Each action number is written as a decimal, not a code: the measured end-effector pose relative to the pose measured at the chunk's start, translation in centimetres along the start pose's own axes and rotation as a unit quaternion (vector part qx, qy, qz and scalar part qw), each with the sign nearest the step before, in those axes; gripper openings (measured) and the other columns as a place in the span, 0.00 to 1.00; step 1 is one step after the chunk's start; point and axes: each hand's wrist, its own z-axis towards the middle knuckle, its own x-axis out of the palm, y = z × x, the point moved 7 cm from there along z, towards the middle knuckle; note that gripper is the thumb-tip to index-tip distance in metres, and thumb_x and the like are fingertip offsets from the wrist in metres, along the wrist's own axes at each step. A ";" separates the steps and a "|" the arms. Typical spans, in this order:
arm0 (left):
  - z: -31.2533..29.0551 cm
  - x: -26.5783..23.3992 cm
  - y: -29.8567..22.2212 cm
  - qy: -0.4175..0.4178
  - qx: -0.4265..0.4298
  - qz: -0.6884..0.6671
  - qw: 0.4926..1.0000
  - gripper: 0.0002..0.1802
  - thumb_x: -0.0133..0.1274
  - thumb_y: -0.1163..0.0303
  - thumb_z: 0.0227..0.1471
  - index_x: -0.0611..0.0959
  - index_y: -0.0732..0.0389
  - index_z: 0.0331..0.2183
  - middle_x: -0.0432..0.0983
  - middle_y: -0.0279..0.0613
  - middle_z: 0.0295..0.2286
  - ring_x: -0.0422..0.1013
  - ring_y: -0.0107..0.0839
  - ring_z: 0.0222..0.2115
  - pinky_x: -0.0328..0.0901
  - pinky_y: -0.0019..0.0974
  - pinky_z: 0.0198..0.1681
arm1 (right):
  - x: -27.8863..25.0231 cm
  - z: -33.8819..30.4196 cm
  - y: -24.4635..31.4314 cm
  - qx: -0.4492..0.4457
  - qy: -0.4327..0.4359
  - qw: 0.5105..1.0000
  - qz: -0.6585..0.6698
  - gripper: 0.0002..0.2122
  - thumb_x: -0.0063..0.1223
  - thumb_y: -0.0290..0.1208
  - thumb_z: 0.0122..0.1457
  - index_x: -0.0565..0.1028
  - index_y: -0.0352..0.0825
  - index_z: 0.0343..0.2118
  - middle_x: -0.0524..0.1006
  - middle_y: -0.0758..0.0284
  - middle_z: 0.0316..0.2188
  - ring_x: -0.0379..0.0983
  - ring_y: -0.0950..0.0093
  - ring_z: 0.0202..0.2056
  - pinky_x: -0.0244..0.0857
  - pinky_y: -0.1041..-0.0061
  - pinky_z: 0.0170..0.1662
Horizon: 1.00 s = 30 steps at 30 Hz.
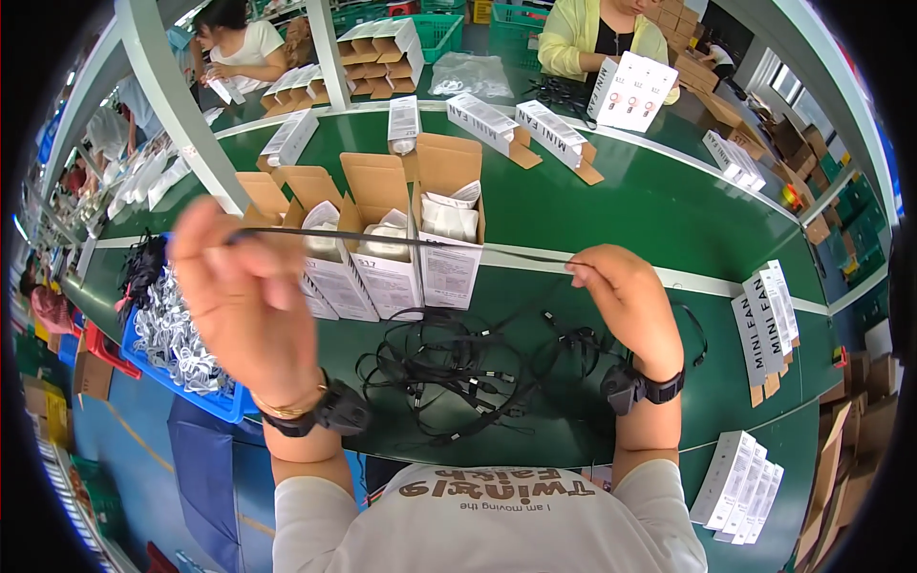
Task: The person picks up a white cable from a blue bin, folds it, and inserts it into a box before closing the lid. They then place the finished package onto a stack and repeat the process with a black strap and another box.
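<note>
A thin black cable point(411, 242) is stretched across in front of me, above the table and over the open boxes. Its left end part is pinched in my left hand point(244, 296), which is raised and smeared by motion. On the other side my right hand point(621, 296) is closed on the cable between thumb and fingers, and a loose plugged end hangs beyond the wrist. Below and between my hands lies a tangled pile of black cables point(454, 372) with small plugs. Several open white boxes point(451, 272) with brown flaps stand upright behind the cable, holding pale wrapped items.
At left, a blue bin point(229, 406) holds many grey-white pieces, with black straps point(145, 263) behind it. White boxes point(755, 334) stand at right, and more boxes point(735, 482) sit near the right front edge. Two people work across the green table point(592, 205). A white post point(177, 105) rises at left.
</note>
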 end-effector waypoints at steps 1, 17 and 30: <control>0.3 -0.9 -1.5 -0.065 0.083 0.027 0.994 0.16 0.46 0.70 0.59 0.71 0.64 0.48 0.70 0.37 0.29 0.63 0.21 0.23 0.61 0.26 0.27 | -0.8 -0.1 0.1 0.025 -0.018 0.998 0.056 0.05 0.47 0.18 0.53 0.75 0.28 0.31 0.76 0.62 0.25 0.74 0.69 0.28 0.66 0.73 0.32; -16.2 16.8 9.5 0.580 -0.353 -0.207 0.705 0.11 0.38 0.66 0.62 0.70 0.63 0.32 0.75 0.39 0.27 0.72 0.33 0.35 0.64 0.36 0.42 | -6.5 -4.1 7.9 -0.193 -0.210 0.807 0.517 0.05 0.44 0.27 0.62 0.70 0.32 0.33 0.71 0.62 0.24 0.68 0.70 0.20 0.61 0.79 0.15; -6.8 2.1 8.3 0.263 -0.468 -0.126 0.834 0.09 0.40 0.66 0.62 0.68 0.60 0.32 0.63 0.30 0.19 0.59 0.19 0.15 0.68 0.31 0.30 | -10.1 -3.3 -2.7 -0.100 -0.268 0.685 0.670 0.09 0.43 0.31 0.64 0.68 0.31 0.42 0.69 0.63 0.35 0.65 0.78 0.26 0.61 0.84 0.25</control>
